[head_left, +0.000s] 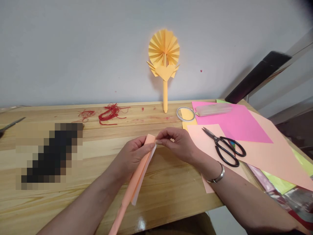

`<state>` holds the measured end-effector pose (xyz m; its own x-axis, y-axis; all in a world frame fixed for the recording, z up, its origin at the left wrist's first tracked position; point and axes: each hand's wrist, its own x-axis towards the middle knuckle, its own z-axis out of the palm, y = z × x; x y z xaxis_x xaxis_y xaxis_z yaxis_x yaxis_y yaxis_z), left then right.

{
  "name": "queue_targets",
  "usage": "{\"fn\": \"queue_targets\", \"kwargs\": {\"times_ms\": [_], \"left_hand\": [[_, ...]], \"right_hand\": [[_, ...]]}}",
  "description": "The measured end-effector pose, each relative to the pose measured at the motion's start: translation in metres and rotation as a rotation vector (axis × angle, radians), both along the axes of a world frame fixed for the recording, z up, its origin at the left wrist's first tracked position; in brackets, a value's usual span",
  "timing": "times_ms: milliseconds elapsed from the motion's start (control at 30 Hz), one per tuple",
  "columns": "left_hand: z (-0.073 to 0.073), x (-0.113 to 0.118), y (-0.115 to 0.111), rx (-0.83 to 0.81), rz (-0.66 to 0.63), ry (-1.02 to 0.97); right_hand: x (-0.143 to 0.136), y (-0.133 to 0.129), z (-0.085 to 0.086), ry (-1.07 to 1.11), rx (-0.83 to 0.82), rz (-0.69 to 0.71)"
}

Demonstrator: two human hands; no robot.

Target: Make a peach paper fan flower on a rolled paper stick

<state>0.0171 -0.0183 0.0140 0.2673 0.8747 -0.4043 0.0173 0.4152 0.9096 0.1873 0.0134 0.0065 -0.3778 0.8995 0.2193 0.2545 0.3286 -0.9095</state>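
My left hand (137,151) is closed around a rolled peach paper (140,171), its thumb lying along the front near the top. Below the hand the paper narrows into a long tube that runs out of the bottom of the head view. A white strip (144,178) lines the paper's right edge, possibly tape backing. Thumb and forefinger of my right hand (177,143) pinch the top end of that strip, touching the paper's upper corner. Black-handled scissors (226,148) lie to the right of my right hand, on peach sheets (266,150).
A yellow paper fan (165,94) leans upright against the wall. Red thread (111,114) lies left of it. A tape roll (177,115), a pink sheet (254,127) and a translucent case (214,109) are right. A blurred-out dark object (52,156) is left.
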Motion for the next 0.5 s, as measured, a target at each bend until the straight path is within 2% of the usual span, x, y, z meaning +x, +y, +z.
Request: {"fn": "queue_targets", "kwargs": {"times_ms": [267,500], "left_hand": [[-0.0004,-0.0021,-0.0010,-0.039,0.015,-0.055],[0.0030,-0.0016,-0.0004,-0.052,-0.007,-0.026]], "right_hand": [[0.0019,0.0010,0.0021,-0.088,0.293,0.000],[0.0049,0.0005,0.0033,-0.148,0.297,0.035]]}}
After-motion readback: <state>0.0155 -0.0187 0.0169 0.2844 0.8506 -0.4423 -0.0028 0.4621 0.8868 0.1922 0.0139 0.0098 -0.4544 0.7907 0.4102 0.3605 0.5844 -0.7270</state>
